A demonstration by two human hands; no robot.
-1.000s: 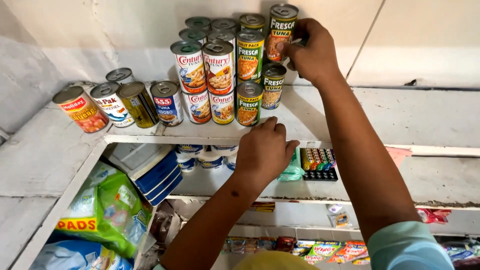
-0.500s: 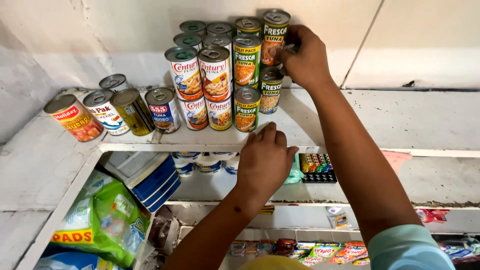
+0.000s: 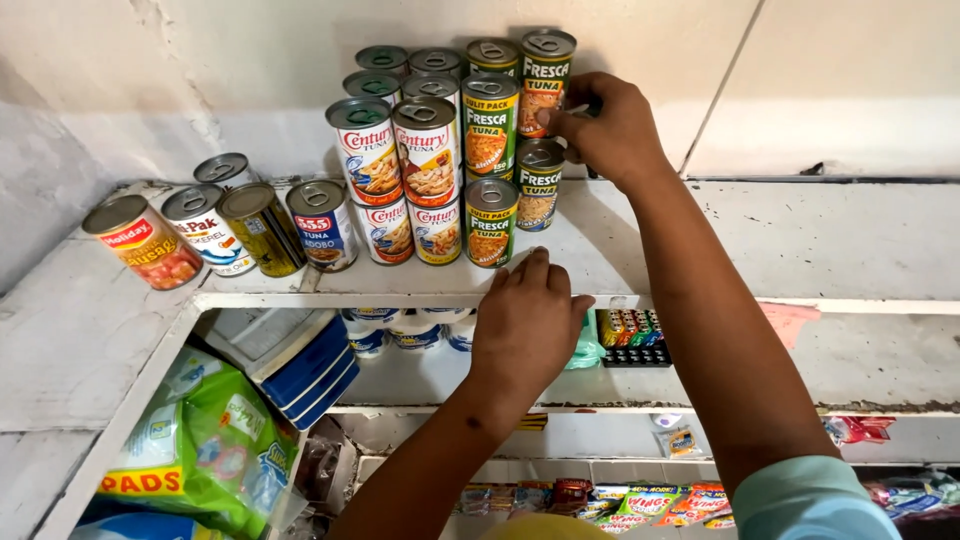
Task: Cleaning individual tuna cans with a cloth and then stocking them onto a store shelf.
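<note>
My right hand point(image 3: 605, 130) grips the top tuna can point(image 3: 545, 80) on the stack; my left hand point(image 3: 530, 320) rests flat on the shelf point(image 3: 700, 270). Stack nearly built, loose cans point(image 3: 205, 225) remain.

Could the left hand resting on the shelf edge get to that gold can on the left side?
Probably yes. The left hand is empty on the shelf edge, and the gold can stands in the front row with nothing before it.

two bare forearms end in the left hand point(image 3: 527, 325) and right hand point(image 3: 608, 128), no rings, watch or gloves on either; above the right hand's forearm, a short pale mint-green sleeve point(image 3: 812, 500) covers the upper arm.
</note>
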